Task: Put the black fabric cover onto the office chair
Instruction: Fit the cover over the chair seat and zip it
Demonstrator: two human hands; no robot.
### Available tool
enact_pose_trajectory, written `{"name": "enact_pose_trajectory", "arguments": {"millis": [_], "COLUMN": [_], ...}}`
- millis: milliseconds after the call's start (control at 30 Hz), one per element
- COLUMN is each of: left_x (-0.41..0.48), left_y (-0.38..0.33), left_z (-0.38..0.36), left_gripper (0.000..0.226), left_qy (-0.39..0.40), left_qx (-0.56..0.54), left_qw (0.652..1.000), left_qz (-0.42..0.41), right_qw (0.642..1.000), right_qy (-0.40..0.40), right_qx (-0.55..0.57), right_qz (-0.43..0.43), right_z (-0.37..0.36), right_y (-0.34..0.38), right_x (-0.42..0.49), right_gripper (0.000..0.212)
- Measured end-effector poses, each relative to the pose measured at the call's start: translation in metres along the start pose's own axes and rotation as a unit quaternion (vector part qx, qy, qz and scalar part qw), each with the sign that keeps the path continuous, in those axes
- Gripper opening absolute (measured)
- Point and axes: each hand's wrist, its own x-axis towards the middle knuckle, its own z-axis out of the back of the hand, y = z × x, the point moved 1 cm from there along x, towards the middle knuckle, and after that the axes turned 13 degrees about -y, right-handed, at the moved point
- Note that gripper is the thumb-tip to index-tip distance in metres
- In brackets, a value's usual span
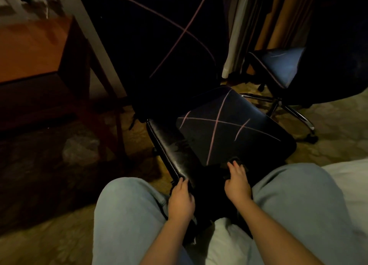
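The black fabric cover [229, 129] with pink lines lies skewed over the right part of the office chair [173, 147] seat, leaving a glossy strip along the seat's left edge bare. Both forearms reach forward between the knees. The left hand [181, 201] curls its fingers round the seat's near left corner. The right hand [238, 183], wrist raised, grips the cover's near edge in bent fingers.
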Motion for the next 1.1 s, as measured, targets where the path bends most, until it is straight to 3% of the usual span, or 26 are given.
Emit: {"name": "enact_pose_trajectory", "arguments": {"millis": [233,333,567,733,900,1000,1100], "left_x": [-0.002,-0.002,-0.003,-0.002,-0.002,-0.003,-0.004], "left_y": [0.004,0.010,0.009,0.009,0.007,0.003,0.004], "left_z": [0.001,0.002,-0.002,-0.004,-0.005,-0.006,-0.007], "left_gripper": [0.063,0.066,0.070,0.068,0.066,0.066,0.068], "left_qy": [0.024,0.039,0.042,0.045,0.047,0.048,0.048], "left_qx": [0.031,0.048,0.095,0.099,0.114,0.130,0.149], "left_qw": [0.999,0.997,0.994,0.993,0.992,0.990,0.987], "left_qz": [-0.021,-0.036,-0.042,-0.041,-0.036,-0.029,-0.025], "right_qw": [0.973,0.963,0.967,0.995,0.999,1.000,0.994], "right_qy": [0.090,0.106,0.080,0.011,-0.020,-0.014,0.029], "right_qx": [0.014,0.022,0.027,0.034,0.004,-0.003,0.015], "right_qz": [0.213,0.246,0.238,0.088,-0.028,-0.002,0.102], "right_z": [-0.018,-0.021,-0.012,0.001,0.007,-0.003,-0.015], "right_y": [0.050,0.051,0.029,-0.003,-0.006,0.014,0.040], "right_x": [-0.029,-0.037,-0.016,0.014,0.018,0.008,-0.008], "right_gripper": [0.059,0.058,0.063,0.060,0.058,0.058,0.059]}}
